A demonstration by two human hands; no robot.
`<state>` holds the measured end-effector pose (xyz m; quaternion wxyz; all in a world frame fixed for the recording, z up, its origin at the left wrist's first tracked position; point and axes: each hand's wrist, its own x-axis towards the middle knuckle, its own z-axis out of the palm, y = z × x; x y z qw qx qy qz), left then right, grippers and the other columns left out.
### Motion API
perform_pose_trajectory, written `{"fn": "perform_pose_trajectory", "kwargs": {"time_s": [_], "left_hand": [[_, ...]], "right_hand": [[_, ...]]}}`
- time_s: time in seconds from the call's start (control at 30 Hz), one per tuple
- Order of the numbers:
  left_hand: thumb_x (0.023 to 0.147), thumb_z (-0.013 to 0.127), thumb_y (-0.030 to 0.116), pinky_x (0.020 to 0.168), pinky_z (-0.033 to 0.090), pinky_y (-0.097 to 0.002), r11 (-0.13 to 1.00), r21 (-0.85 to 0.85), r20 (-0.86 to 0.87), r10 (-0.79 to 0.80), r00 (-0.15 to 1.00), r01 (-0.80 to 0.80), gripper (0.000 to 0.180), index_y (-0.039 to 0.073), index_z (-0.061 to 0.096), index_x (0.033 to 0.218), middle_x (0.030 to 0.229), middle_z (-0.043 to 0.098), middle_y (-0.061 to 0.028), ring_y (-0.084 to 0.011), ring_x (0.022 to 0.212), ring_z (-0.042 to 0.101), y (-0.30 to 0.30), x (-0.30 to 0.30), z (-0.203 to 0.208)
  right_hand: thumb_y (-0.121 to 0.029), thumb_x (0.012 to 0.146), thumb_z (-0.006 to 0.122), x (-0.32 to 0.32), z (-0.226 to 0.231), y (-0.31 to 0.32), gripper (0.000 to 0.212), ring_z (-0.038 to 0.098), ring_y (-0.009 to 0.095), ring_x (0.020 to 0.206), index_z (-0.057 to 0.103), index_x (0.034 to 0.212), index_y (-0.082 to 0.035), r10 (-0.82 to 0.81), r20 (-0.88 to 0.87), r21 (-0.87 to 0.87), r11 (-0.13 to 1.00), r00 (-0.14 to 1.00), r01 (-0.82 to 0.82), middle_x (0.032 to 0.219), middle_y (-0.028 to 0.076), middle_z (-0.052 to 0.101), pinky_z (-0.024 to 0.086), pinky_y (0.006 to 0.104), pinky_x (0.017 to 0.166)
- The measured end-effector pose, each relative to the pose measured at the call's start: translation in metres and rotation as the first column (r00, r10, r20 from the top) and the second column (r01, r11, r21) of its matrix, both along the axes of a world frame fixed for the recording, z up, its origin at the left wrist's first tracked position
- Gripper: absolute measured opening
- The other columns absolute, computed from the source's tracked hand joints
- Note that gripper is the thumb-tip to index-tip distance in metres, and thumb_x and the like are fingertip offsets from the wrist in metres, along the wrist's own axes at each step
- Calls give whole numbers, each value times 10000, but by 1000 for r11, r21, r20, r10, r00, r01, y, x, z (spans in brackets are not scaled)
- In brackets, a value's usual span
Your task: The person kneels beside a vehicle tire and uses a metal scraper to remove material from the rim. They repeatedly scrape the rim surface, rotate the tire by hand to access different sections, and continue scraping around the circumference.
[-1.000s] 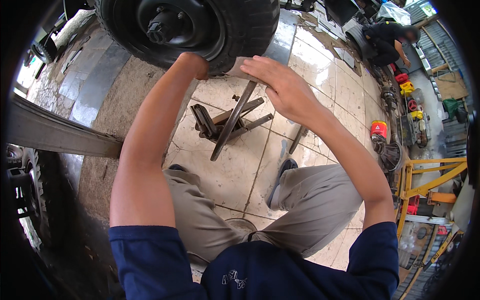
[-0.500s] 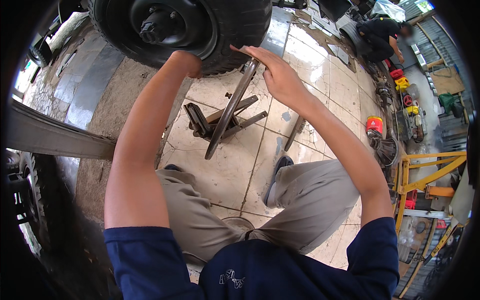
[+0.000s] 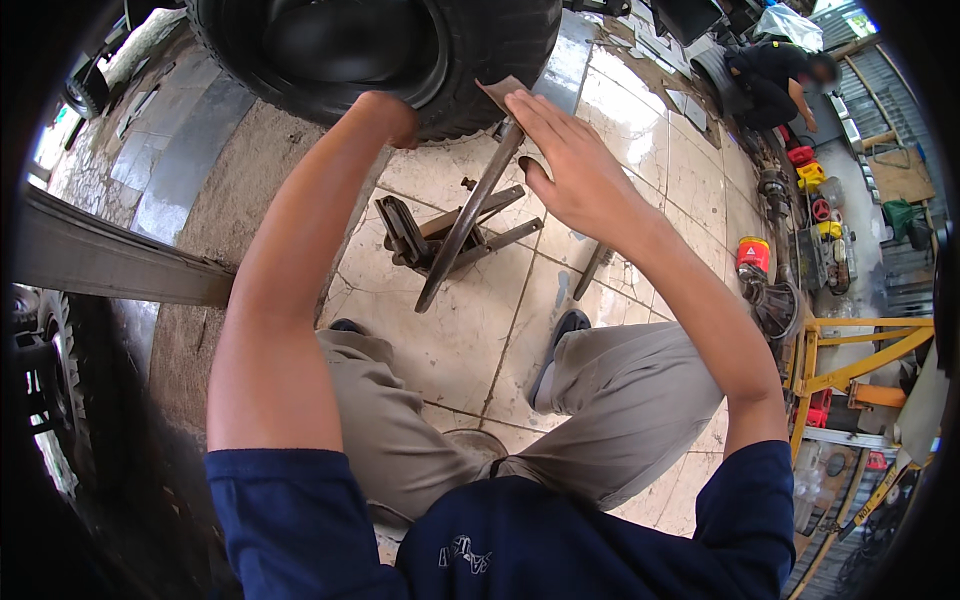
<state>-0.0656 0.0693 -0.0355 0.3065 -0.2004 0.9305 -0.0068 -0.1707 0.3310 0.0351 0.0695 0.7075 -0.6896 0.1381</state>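
A large black tyre on a dark wheel [image 3: 345, 45] fills the top of the head view. My left hand [image 3: 388, 118] is at its lower rim, with the fingers hidden from view. Over the upper end of a long steel bar [image 3: 475, 205] lies my right hand [image 3: 572, 170], fingers stretched and thumb spread apart. A thin brown piece [image 3: 500, 92], like sandpaper or card, shows just past its fingertips, beside the tread. Below, the bar slants in front of a metal stand with folded arms [image 3: 405, 230] on the tiled floor.
A dark rod [image 3: 593, 272] lies near my right foot. To the right are a red can [image 3: 753, 255], greasy axle parts [image 3: 775, 310] and a yellow frame [image 3: 865, 375]. A grey beam [image 3: 120, 255] crosses the left. Another person [image 3: 775, 80] crouches at the far right.
My right thumb has spread farther from the fingers, and more of the brown piece shows. The wheel's hub, distinct before, now looks like a smooth dark blur. The view has shifted slightly.
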Motion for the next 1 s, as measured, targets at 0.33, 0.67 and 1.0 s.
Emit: {"fn": "perform_pose_trajectory", "kwargs": {"time_s": [0.33, 0.67, 1.0], "left_hand": [[956, 596, 454, 1023, 520, -437, 1000, -11, 58, -1, 998, 2, 461, 121, 735, 1243, 1284, 706, -118, -313, 1179, 662, -15, -11, -30], [975, 570, 446, 1034, 480, -460, 999, 37, 64, -29, 998, 26, 475, 74, 743, 1214, 1266, 705, -170, -348, 1192, 644, -23, -17, -37], [975, 577, 448, 1050, 471, -459, 998, -20, -15, -65, 998, 65, 476, 50, 760, 1160, 1229, 720, -165, -334, 1176, 652, -8, -7, -15]], "right_hand": [[-6, 914, 548, -1, 5, 2, 639, 409, 353, 1455, 398, 1532, -67, 126, -15, -6, 992, 992, -126, 1572, 145, 446, 345, 471, 1190], [13, 908, 545, 10, 18, 0, 609, 411, 314, 1462, 471, 1495, -128, 122, 35, 44, 991, 992, -123, 1542, 122, 482, 326, 486, 1195], [-17, 909, 584, 15, 16, 6, 595, 369, 317, 1486, 485, 1481, -150, 103, 73, 49, 993, 992, -106, 1549, 105, 461, 279, 504, 1216]]}}
